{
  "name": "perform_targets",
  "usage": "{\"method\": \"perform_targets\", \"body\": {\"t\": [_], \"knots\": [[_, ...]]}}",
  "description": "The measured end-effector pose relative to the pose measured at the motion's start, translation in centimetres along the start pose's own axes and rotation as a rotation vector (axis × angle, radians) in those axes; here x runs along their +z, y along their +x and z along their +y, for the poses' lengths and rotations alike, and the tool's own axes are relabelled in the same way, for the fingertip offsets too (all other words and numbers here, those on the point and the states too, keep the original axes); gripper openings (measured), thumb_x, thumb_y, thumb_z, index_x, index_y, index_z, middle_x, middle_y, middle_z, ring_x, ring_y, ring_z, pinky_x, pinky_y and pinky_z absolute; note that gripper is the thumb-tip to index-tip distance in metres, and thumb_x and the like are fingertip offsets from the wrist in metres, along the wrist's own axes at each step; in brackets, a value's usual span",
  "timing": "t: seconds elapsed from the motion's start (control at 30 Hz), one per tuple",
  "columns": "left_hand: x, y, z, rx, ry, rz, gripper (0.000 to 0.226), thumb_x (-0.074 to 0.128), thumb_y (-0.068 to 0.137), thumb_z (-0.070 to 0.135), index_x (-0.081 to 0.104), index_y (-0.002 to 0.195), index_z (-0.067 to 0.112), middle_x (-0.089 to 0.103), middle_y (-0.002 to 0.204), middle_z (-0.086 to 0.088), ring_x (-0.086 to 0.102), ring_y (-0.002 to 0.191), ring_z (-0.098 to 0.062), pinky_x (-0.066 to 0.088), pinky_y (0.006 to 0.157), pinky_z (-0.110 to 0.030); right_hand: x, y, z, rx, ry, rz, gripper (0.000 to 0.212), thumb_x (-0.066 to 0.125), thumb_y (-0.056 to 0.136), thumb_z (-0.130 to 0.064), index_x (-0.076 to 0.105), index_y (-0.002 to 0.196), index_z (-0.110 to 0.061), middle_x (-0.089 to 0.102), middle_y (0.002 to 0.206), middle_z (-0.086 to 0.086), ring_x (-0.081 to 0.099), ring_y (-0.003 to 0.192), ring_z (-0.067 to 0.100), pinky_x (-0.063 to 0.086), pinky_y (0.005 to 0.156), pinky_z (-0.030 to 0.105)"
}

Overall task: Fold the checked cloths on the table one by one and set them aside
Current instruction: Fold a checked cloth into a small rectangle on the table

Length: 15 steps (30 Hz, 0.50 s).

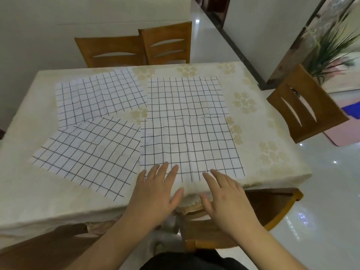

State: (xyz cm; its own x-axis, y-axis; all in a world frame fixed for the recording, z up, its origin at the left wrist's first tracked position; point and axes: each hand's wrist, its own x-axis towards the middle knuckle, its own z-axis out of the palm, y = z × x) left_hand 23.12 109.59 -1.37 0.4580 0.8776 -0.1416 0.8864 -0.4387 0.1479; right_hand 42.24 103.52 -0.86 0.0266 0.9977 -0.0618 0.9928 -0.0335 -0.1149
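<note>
Several white cloths with a black check lie spread flat on the table (253, 121). The near right cloth (191, 145) reaches the table's front edge. My left hand (155, 190) lies flat with straight fingers on its near left corner. My right hand (222, 193) lies flat the same way on its near edge, a little to the right. Another cloth (87, 154) lies at the near left, turned at an angle. Two more lie behind: the far left cloth (99, 96) and the far right cloth (185, 96). Neither hand holds anything.
A cream flowered tablecloth (272, 152) covers the table. Two wooden chairs (136, 49) stand at the far side, one chair (303, 106) at the right, and a chair seat (263, 207) below my hands. A potted plant (331, 47) stands at the back right.
</note>
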Motion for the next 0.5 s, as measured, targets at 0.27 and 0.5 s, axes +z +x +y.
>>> {"method": "perform_targets", "body": {"t": [0.27, 0.5], "knots": [[3.2, 7.8, 1.8, -0.105, -0.047, -0.141, 0.08, 0.001, 0.082, 0.062, 0.021, 0.152, 0.027, 0.025, 0.158, -0.004, 0.023, 0.144, -0.023, 0.022, 0.114, -0.047, 4.0, 9.3, 3.7, -0.1, 0.062, -0.17, 0.053, 0.037, 0.098, -0.047, 0.038, 0.144, -0.021, 0.048, 0.141, 0.003, 0.047, 0.128, 0.023, 0.036, 0.105, 0.038], [6.2, 14.6, 1.3, -0.096, -0.004, -0.178, 0.059, 0.028, 0.098, 0.047, 0.022, 0.15, 0.022, 0.026, 0.156, -0.004, 0.026, 0.142, -0.022, 0.023, 0.113, -0.045, 11.1, 15.7, 4.7, 0.0, 0.152, -0.291, 0.043, 0.039, 0.097, -0.042, 0.047, 0.128, -0.014, 0.059, 0.117, 0.005, 0.06, 0.101, 0.024, 0.049, 0.08, 0.036]]}}
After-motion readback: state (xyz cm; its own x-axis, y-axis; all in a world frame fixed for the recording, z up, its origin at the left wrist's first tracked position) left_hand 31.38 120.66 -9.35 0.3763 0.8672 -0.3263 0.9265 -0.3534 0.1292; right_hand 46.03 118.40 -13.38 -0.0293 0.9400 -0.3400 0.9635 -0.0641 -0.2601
